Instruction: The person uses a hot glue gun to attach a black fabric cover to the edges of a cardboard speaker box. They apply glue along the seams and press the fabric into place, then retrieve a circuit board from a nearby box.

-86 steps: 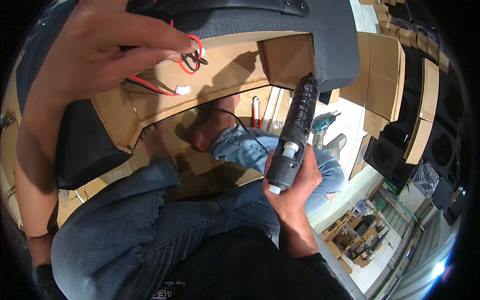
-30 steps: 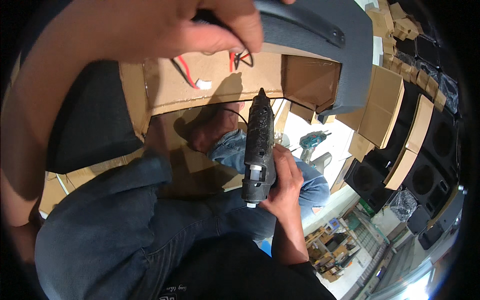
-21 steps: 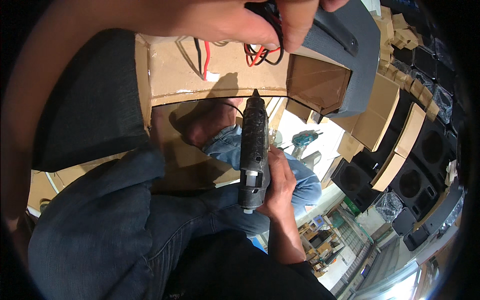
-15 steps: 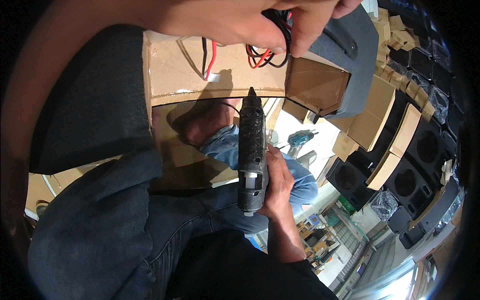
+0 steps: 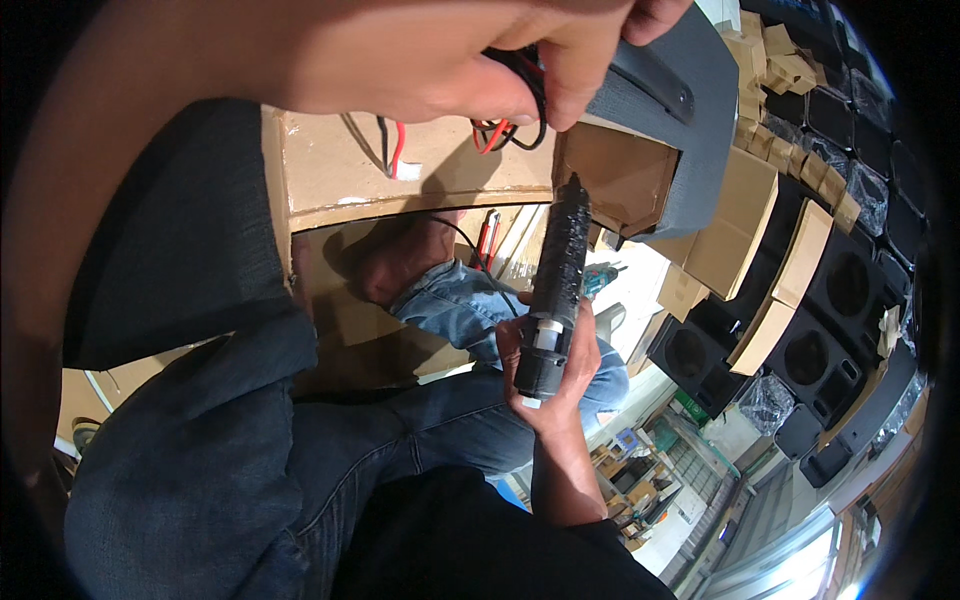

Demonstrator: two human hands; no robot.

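Note:
My left hand [image 5: 420, 60] reaches across the top, thumb and fingers pinched round a coil of black and red wire [image 5: 492, 138]. It holds the coil over the bare brown inner panel [image 5: 440, 165] of a dark-covered cabinet [image 5: 175, 230]. Another red and black pair of leads [image 5: 400, 148] runs down to a white patch on that panel. In my right hand [image 5: 580, 365] is a black glue gun [image 5: 562, 245], its nozzle pointing up toward the cabinet's right inner corner. A white glue stick [image 5: 529, 402] pokes out of its rear end. No contact between nozzle and wood can be made out.
My jeans-clad legs [image 5: 380, 420] are under the cabinet, with the glue gun's black cord [image 5: 470, 242] near my foot. Red-handled tools [image 5: 488, 238] and a teal power tool [image 5: 600, 278] lie beyond. Black speaker boxes [image 5: 815, 355] and cardboard pieces [image 5: 735, 225] stand at right.
The glue gun has swung right, its nozzle moving from the panel's lower edge to the right corner. My left hand still grips the wire coil and sits slightly further left in view.

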